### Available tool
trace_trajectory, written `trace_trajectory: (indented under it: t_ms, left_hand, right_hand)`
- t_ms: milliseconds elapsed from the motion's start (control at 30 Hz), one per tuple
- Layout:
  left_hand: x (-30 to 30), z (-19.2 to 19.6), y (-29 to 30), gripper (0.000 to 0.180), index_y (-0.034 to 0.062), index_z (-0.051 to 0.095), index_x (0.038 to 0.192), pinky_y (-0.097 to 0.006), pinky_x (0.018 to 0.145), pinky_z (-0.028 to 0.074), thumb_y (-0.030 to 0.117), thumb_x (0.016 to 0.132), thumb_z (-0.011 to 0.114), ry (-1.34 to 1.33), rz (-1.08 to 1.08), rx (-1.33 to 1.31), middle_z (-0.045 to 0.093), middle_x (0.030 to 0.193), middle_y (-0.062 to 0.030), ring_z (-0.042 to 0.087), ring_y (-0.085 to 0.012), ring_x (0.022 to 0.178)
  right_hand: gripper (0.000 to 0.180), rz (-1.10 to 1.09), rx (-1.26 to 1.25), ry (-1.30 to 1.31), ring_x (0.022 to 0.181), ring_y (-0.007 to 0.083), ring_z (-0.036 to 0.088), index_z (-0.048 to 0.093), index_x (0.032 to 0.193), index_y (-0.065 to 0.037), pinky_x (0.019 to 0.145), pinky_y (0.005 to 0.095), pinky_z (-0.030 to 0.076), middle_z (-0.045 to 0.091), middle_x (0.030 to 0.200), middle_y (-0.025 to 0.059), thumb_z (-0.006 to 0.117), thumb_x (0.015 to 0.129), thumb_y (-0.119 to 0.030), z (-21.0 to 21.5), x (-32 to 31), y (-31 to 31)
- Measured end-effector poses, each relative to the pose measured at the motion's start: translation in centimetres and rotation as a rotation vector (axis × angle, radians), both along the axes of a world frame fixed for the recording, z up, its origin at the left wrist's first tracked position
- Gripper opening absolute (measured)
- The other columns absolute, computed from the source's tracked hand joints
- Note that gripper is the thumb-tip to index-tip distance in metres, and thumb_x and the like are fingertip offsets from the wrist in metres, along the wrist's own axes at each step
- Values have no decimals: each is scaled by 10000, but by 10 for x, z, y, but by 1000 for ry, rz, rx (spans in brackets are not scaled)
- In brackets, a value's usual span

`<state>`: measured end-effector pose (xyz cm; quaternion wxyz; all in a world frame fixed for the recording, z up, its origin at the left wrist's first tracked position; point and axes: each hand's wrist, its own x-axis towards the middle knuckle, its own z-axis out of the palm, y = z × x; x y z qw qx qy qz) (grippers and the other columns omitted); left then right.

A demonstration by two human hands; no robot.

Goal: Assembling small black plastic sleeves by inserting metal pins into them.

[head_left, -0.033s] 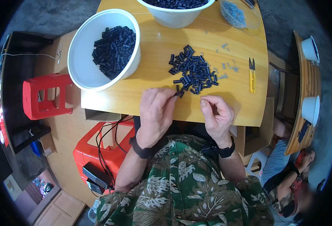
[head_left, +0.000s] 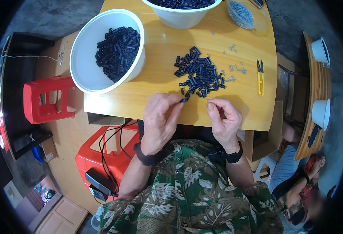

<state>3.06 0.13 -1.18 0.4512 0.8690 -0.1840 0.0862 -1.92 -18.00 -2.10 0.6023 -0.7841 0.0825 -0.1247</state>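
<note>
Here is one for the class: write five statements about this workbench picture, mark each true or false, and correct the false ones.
1. The yellow-handled snips lie to the right of the pile of black parts. True.
2. The snips' blades point toward the person. False: they point away.
3. The left hand has a small black part at its fingertips. True.
4. The large white tub at the left is empty. False: it holds a heap of black pieces.
5. The right hand is inside that tub. False: it is by the near edge of the table.
</note>
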Motion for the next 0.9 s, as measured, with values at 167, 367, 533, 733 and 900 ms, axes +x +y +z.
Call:
trace_trajectory:
  t_ms: [167,367,533,733,900]
  left_hand:
    - [-22,10,10,135,-15,669,944,-311,811,509,-84,833,701,339,-122,-514,709,984,-117,648,-188,892]
    - [-31,19,11,164,-18,677,939,-340,781,530,-66,797,745,300,-177,-534,705,940,-139,666,-231,875]
    - [-32,19,9,218,9,683,934,-327,710,532,-54,748,776,97,-212,-461,710,900,-118,672,-247,804]
    - [-39,16,12,237,-15,709,988,-327,801,528,-24,764,783,281,-90,-438,705,999,-137,660,-250,925]
    - [-41,6,11,325,23,731,1095,-321,843,532,-4,775,783,283,-157,-444,681,1124,-138,646,-246,1007]
  right_hand:
    - [123,147,68,-42,682,76,567,688,977,-5,594,216,449,639,835,34,726,863,-30,16,0,-1]
    - [152,282,188,-11,672,102,587,693,955,-13,596,231,470,638,837,54,761,819,-19,44,-5,10]
    - [110,330,118,13,656,86,576,689,935,-2,593,219,462,633,822,40,746,845,-27,45,-8,9]
    - [95,262,674,310,638,54,518,647,994,3,557,207,419,598,799,12,669,940,-72,37,-17,12]
    - [141,335,1106,442,630,57,492,612,1002,-12,544,212,412,564,787,3,611,993,-153,25,-20,10]
